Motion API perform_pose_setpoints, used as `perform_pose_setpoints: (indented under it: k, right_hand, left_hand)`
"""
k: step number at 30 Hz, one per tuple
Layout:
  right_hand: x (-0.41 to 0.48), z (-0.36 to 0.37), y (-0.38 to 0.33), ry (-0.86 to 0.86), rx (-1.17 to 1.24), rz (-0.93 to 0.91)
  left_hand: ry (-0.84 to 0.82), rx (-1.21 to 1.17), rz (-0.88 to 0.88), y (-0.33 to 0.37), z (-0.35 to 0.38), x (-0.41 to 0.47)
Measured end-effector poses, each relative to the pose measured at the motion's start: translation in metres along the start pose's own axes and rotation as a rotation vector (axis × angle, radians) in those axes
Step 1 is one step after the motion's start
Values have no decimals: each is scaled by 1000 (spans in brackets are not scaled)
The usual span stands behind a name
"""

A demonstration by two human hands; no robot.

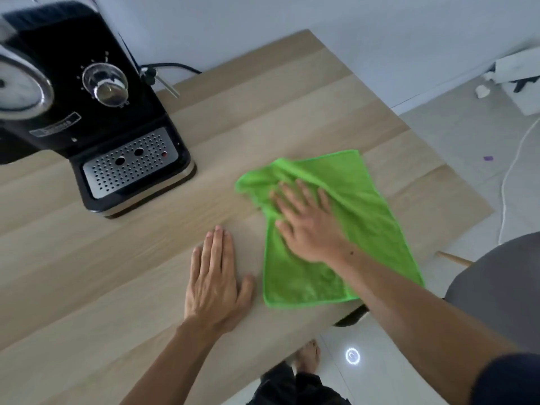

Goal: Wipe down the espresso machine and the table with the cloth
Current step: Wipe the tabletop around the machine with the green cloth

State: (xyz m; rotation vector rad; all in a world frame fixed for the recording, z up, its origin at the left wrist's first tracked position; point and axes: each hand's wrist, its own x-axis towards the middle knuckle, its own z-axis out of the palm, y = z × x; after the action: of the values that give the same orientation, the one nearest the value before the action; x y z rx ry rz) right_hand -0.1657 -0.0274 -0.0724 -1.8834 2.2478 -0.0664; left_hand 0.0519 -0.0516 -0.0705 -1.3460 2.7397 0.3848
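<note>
A black espresso machine with a steel drip grille stands at the far left of the light wooden table. A green cloth lies spread on the table to the machine's right. My right hand presses flat on the cloth with fingers spread, and the cloth is bunched at its far left corner ahead of the fingertips. My left hand rests palm down on the bare wood just left of the cloth, not touching it.
A black power cord and a steam wand stick out behind the machine. A grey chair stands at the table's right edge. A white cable and boxes lie on the tiled floor.
</note>
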Motion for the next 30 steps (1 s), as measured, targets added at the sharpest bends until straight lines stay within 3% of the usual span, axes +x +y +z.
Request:
perform_pose_setpoints:
  k: [2, 4, 7, 9, 12, 15, 16, 19, 21, 24, 26, 28, 30]
  right_hand:
    - [21, -3, 7, -6, 20, 290]
    - [32, -2, -21, -20, 42, 343]
    - [30, 4, -62, -67, -4, -70]
    - [29, 3, -45, -47, -42, -148]
    - [18, -5, 19, 66, 8, 223]
    - [-4, -6, 46, 22, 15, 560]
    - [-8, -5, 34, 39, 5, 549]
    - [-32, 4, 5, 5, -5, 241]
    - [-49, -1, 38, 22, -41, 139]
    - [-62, -9, 103, 44, -5, 496]
    - [-61, -7, 99, 49, 18, 680]
    - [-65, -4, 66, 30, 29, 557]
    - [-83, 0, 59, -18, -19, 269]
  left_hand:
    - [-15, 5, 13, -2, -1, 2]
    - [-13, 0, 24, -3, 1, 5]
    - [-11, -5, 39, -5, 3, 7]
    - [-15, 10, 56, -8, 3, 8]
    - [-18, 38, 97, -6, 2, 15]
    - [-19, 41, 97, 4, 2, 28]
    - [-20, 38, 84, 9, 2, 32]
    - [-19, 29, 111, 29, 2, 45]
    - [-20, 52, 174, 42, 3, 53]
    - [-19, 65, 179, 60, 5, 65]
    - [-16, 59, 167, 72, 7, 70]
    - [-20, 54, 147, 82, 9, 74]
    - [-8, 51, 129, 87, 10, 76]
